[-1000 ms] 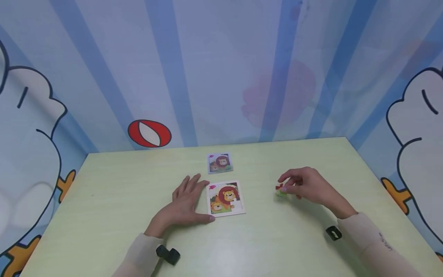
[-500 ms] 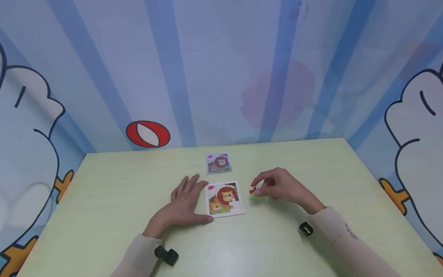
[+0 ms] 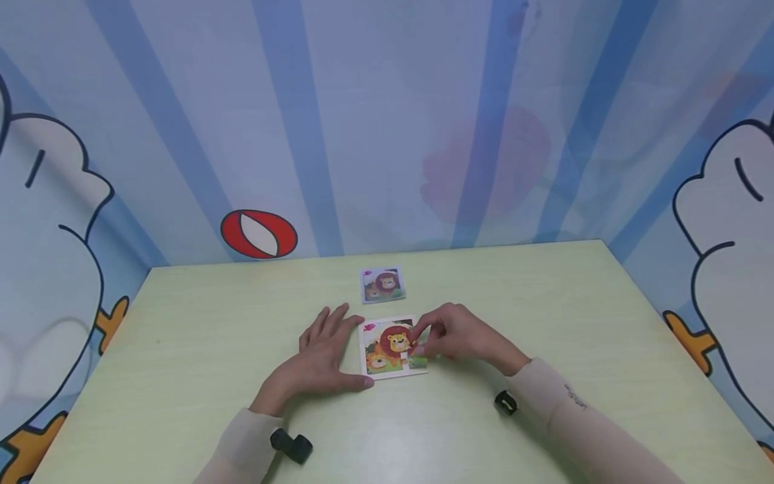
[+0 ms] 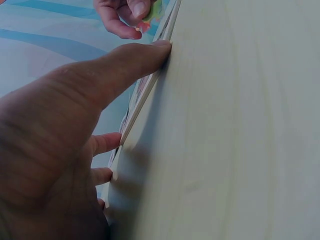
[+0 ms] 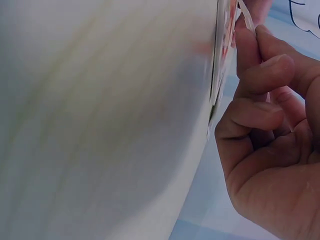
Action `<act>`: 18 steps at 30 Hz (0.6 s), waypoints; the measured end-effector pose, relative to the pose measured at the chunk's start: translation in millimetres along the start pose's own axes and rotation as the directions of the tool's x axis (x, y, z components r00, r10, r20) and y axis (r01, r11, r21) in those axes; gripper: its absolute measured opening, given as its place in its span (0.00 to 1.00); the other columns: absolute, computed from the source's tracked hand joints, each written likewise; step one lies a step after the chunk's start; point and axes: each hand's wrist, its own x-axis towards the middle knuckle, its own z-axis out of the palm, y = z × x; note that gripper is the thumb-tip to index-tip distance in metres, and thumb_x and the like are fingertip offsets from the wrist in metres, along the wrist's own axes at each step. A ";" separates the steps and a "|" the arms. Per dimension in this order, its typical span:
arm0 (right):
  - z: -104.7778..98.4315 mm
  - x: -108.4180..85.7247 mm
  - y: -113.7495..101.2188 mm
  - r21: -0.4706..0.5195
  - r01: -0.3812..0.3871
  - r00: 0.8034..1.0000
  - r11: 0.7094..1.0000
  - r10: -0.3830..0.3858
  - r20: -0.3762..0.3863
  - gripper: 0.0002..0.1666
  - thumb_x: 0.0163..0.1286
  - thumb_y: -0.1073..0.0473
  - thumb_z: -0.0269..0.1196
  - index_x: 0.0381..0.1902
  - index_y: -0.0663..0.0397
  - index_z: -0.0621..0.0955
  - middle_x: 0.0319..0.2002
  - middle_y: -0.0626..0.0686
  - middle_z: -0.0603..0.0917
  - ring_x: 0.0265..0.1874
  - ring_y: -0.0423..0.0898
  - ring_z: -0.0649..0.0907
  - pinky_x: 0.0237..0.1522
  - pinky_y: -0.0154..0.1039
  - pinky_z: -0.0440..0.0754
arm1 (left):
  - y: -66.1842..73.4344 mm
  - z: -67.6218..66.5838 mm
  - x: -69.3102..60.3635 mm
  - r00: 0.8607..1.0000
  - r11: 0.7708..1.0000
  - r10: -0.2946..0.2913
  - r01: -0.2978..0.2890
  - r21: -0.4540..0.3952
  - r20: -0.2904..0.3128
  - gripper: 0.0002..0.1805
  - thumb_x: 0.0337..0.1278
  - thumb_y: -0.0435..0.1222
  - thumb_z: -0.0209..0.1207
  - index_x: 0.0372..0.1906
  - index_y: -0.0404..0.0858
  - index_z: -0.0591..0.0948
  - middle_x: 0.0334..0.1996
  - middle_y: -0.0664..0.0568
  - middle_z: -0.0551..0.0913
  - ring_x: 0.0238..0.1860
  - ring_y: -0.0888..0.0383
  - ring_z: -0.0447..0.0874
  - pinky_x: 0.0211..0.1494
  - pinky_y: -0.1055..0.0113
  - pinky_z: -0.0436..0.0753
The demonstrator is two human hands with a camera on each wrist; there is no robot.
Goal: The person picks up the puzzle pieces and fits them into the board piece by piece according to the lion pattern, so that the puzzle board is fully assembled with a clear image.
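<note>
A square lion jigsaw puzzle (image 3: 385,349) in a white frame lies flat on the table. White backing shows in its lower right part. My left hand (image 3: 326,359) rests beside its left edge with spread fingers; the thumb touches the near left corner and the index finger the far left corner. My right hand (image 3: 453,333) pinches a green and red puzzle piece (image 3: 417,363) between thumb and index finger, over the puzzle's right side. In the left wrist view the puzzle piece (image 4: 156,11) is tilted. Fingers partly cover it.
A smaller lion picture card (image 3: 383,285) lies just beyond the puzzle on the pale table (image 3: 211,336). A blue striped backdrop (image 3: 387,134) rises behind the table's back edge. Dark wrist cameras (image 3: 292,446) hang below both sleeves.
My right hand has carried the puzzle piece leftward, from the right of the table to above the puzzle's lower right part. The left hand and the puzzle have stayed in place.
</note>
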 end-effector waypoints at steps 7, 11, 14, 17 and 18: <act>8.1 7.2 -0.6 -0.020 -0.030 1.000 0.999 0.030 0.002 0.05 0.69 0.56 0.77 0.42 0.44 0.92 0.19 0.52 0.84 0.12 0.40 0.70 0.18 0.34 0.68 | -0.7 0.7 -0.3 1.000 1.000 -0.003 0.003 0.002 -0.002 0.60 0.47 0.61 0.77 0.84 0.51 0.61 0.90 0.45 0.43 0.89 0.34 0.32 0.84 0.23 0.43; 10.9 9.6 -3.6 -0.041 -0.032 0.999 0.999 0.032 -0.001 0.05 0.69 0.56 0.76 0.41 0.46 0.92 0.19 0.51 0.83 0.12 0.40 0.71 0.18 0.33 0.68 | -1.0 0.8 -0.7 1.000 1.000 -0.009 0.009 0.001 0.003 0.60 0.47 0.61 0.77 0.84 0.51 0.61 0.90 0.46 0.43 0.90 0.34 0.32 0.84 0.23 0.43; 12.2 10.5 -7.0 -0.062 -0.045 0.999 0.997 0.045 -0.002 0.05 0.69 0.57 0.76 0.42 0.47 0.92 0.19 0.51 0.84 0.12 0.40 0.71 0.18 0.33 0.68 | -0.8 0.3 -1.0 1.000 1.000 -0.011 0.011 -0.001 0.008 0.60 0.48 0.61 0.77 0.84 0.51 0.61 0.90 0.46 0.43 0.90 0.34 0.31 0.84 0.23 0.43; 12.9 11.5 -11.2 -0.097 -0.055 0.998 0.994 0.055 -0.001 0.05 0.69 0.57 0.76 0.42 0.48 0.92 0.20 0.50 0.84 0.13 0.41 0.72 0.19 0.34 0.69 | -0.6 -0.3 -1.0 1.000 1.000 -0.011 0.011 0.005 0.009 0.60 0.48 0.61 0.77 0.84 0.51 0.60 0.90 0.46 0.43 0.90 0.34 0.31 0.84 0.23 0.43; 12.9 12.0 -12.3 -0.117 -0.053 0.999 0.992 0.053 -0.002 0.05 0.69 0.57 0.76 0.42 0.47 0.92 0.20 0.49 0.84 0.14 0.40 0.73 0.20 0.34 0.70 | -0.4 -0.5 -1.0 1.000 1.000 -0.010 0.010 0.006 0.008 0.60 0.48 0.61 0.77 0.84 0.51 0.60 0.90 0.46 0.43 0.90 0.34 0.31 0.84 0.23 0.43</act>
